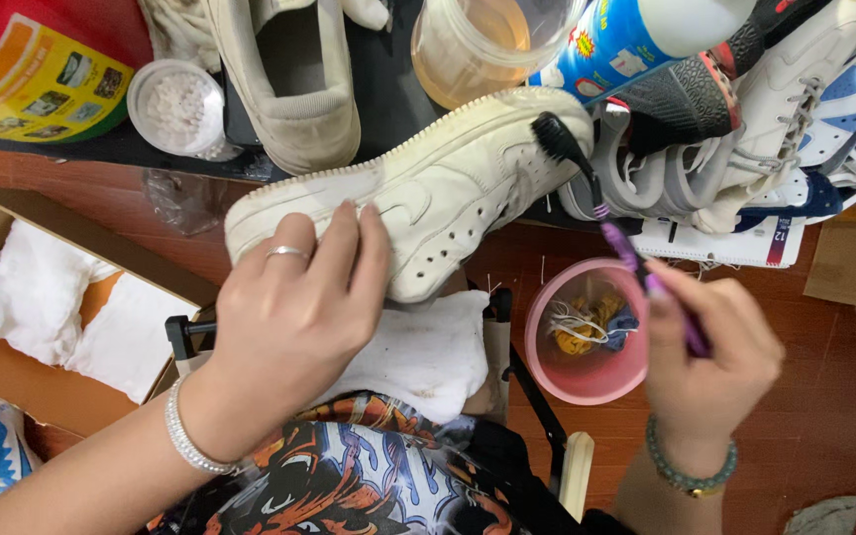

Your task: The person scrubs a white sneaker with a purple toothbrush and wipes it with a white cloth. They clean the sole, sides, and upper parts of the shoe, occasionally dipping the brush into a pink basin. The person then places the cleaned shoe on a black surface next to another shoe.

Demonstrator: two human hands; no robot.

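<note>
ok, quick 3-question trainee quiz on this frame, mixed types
1. True or false: the left hand grips the white sneaker by its heel end.
2. Which part of the sneaker do the bristles of the purple toothbrush in the right hand touch?
A. toe
B. heel
C. laces
3. Fill in: the pink bowl below the brush holds tangled ____.

Key: 1 true; 2 A; 3 laces (yellow, white and bluish ones)
</note>
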